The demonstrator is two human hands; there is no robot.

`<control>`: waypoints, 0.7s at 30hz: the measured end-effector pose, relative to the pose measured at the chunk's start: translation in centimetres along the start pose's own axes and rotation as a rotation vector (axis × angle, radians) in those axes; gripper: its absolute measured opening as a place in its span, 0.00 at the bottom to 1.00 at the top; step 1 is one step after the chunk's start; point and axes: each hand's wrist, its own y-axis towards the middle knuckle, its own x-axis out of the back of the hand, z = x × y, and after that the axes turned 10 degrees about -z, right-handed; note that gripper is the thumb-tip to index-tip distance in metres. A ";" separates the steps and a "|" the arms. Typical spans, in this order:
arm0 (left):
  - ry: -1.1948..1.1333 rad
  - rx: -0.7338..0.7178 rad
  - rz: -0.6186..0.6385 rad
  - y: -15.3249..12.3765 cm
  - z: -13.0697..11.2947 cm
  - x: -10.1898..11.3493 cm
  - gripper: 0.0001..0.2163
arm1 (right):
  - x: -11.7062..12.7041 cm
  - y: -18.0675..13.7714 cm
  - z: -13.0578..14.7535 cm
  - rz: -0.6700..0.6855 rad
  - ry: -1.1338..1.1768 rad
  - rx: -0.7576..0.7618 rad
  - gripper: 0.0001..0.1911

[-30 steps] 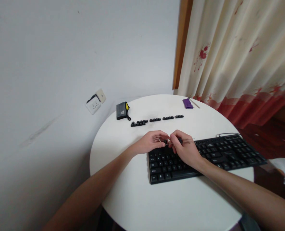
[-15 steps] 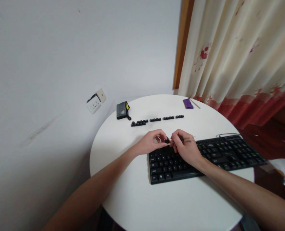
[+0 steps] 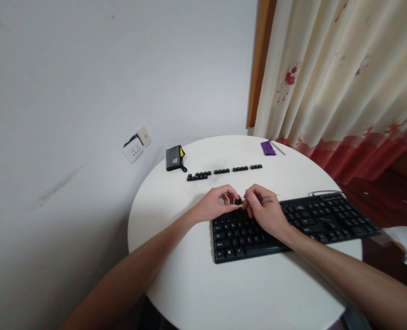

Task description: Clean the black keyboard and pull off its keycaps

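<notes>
A black keyboard (image 3: 302, 222) lies on the round white table (image 3: 196, 284). Both my hands meet over its upper left part. My left hand (image 3: 214, 204) pinches a small black keycap (image 3: 238, 201) between thumb and fingers. My right hand (image 3: 264, 211) is closed on a thin wire tool (image 3: 271, 197) whose end touches that keycap. Removed black keycaps (image 3: 224, 172) lie in a row on the table beyond my hands.
A grey and yellow pouch (image 3: 175, 158) sits at the table's far left. A purple item (image 3: 268, 147) with a thin stick lies at the far edge. A wall socket (image 3: 136, 145) is on the white wall. Curtains (image 3: 344, 78) hang at the right.
My hands have stayed over the same spot. The fingers shifted slightly, and the keycap now shows lifted between the fingertips.
</notes>
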 end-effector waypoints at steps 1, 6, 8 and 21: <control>0.003 0.000 -0.003 0.0 0.0 0.0 0.10 | 0.0 0.0 0.0 -0.001 0.005 -0.001 0.16; 0.003 0.014 -0.007 0.0 0.0 -0.1 0.10 | 0.1 0.1 0.0 -0.005 0.020 -0.008 0.17; -0.009 -0.008 -0.006 0.1 -0.1 0.0 0.09 | 0.2 0.1 -0.1 -0.007 0.014 -0.004 0.18; -0.019 -0.120 -0.031 0.2 0.3 0.3 0.08 | 0.2 0.2 0.1 -0.025 0.058 -0.025 0.17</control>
